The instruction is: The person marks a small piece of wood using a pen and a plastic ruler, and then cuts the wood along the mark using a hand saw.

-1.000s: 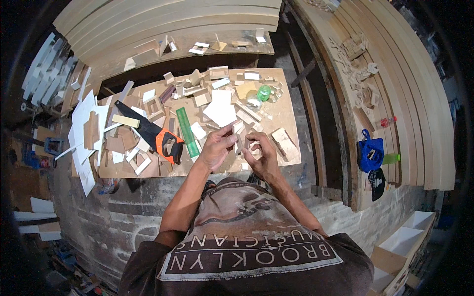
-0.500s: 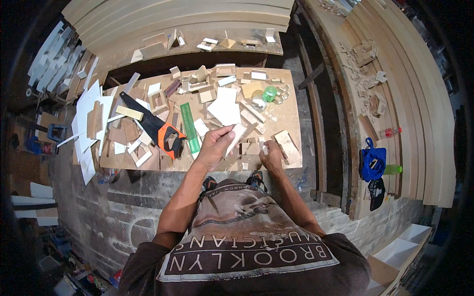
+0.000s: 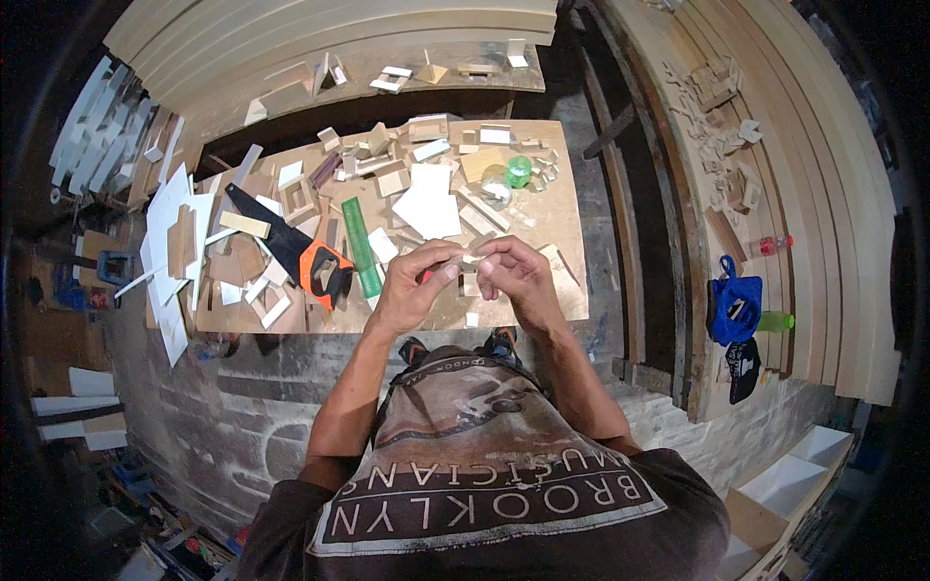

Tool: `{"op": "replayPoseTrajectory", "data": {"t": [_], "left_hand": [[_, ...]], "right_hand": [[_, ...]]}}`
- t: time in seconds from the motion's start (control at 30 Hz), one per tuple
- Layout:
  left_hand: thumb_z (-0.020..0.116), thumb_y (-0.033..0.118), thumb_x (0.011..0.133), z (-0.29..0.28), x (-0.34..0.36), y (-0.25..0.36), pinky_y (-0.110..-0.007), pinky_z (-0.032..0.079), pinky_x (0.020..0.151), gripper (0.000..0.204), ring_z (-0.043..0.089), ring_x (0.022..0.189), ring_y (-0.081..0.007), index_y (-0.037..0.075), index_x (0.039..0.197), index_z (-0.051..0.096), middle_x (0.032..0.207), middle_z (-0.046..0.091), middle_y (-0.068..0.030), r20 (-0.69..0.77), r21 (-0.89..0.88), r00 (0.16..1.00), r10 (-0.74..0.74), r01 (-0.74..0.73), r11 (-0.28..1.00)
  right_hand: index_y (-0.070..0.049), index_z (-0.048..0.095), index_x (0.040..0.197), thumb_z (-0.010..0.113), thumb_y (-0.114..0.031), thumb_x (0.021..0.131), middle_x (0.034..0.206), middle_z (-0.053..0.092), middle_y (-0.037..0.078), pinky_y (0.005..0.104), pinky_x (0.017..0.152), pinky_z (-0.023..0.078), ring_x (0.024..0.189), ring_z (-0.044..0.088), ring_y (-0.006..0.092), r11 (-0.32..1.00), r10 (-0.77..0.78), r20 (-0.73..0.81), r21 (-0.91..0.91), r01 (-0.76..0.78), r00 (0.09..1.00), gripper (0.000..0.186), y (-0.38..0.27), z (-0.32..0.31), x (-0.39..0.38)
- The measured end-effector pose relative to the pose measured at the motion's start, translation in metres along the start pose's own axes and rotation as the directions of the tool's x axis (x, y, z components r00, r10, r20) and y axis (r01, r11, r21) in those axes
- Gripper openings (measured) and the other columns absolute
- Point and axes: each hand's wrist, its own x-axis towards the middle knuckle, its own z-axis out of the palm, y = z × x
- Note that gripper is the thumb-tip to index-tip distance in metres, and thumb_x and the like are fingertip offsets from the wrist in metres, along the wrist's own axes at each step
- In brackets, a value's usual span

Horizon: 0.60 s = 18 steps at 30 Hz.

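Observation:
Near the front middle of the plywood worktop [image 3: 567,218], my left hand [image 3: 417,286] pinches a small pale wood piece [image 3: 467,261]. My right hand [image 3: 513,281] meets it from the right, fingers closed on the same piece. Something small and red shows under my left fingers, too hidden to name. Just beyond my hands lie white card pieces [image 3: 424,203]. A green ruler [image 3: 360,242] and a black saw with an orange handle [image 3: 320,271] lie to their left. Small wooden blocks and frames [image 3: 392,176] are scattered around, with green and clear round items [image 3: 516,172] at right.
White boards [image 3: 170,257] overhang the left end. Behind stand stacked boards [image 3: 329,24] and a shelf with small models [image 3: 390,79]. Along the right, a long bench [image 3: 688,145] holds wood offcuts, bottles [image 3: 775,242] and a blue bag [image 3: 736,305]. An open box [image 3: 785,479] sits low right.
My right hand was down among the pieces at the worktop's front half a second ago; it has come back beside my left hand. The wood piece in my left hand has turned more level.

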Motion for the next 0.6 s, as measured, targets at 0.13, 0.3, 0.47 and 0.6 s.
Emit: {"op": "replayPoseTrajectory", "data": {"t": [0.13,0.3,0.47,0.6], "left_hand": [[0.065,0.007,0.093,0.009,0.003,-0.003,-0.029,0.048,0.090,0.023,0.060,0.099,-0.0143,-0.003,0.113,0.069,0.106,0.067,-0.0079,-0.014,-0.039,0.999,-0.051,0.050,0.998],[0.062,0.008,0.096,0.021,0.001,-0.011,-0.029,0.047,0.091,0.022,0.060,0.101,-0.0134,-0.003,0.115,0.067,0.107,0.067,-0.0062,-0.031,0.003,0.984,-0.173,0.173,0.985],[0.058,0.010,0.099,0.039,-0.016,-0.052,-0.026,0.048,0.081,0.027,0.060,0.090,-0.0094,-0.004,0.122,0.063,0.097,0.067,-0.0065,-0.174,-0.069,0.939,-0.296,0.288,0.955],[0.057,0.005,0.097,0.031,-0.073,-0.123,-0.028,0.050,0.077,0.024,0.063,0.083,-0.0113,-0.003,0.119,0.062,0.094,0.068,-0.0072,-0.419,0.032,0.807,-0.416,0.471,0.882]], "right_hand": [[-0.001,0.065,0.101,0.068,-0.013,0.093,0.077,0.065,0.007,0.0262,0.060,0.045,0.063,0.057,0.0129,0.996,0.058,0.014,0.065,-0.058,0.998,0.014,0.003,-0.007,0.004],[0.001,0.065,0.103,0.065,-0.011,0.094,0.081,0.067,0.009,0.0264,0.061,0.046,0.066,0.059,0.0145,0.964,0.141,0.033,0.224,-0.145,0.989,0.015,0.015,-0.026,0.004],[0.002,0.064,0.110,0.060,-0.007,0.092,0.091,0.071,0.012,0.0266,0.063,0.050,0.071,0.064,0.0143,0.973,0.193,-0.003,0.127,-0.191,0.981,0.021,0.058,-0.089,0.011],[0.003,0.066,0.107,0.061,-0.005,0.091,0.090,0.072,0.011,0.0314,0.066,0.053,0.072,0.065,0.0166,0.853,0.207,-0.248,-0.427,-0.299,0.946,0.019,0.104,-0.165,0.001]]}}
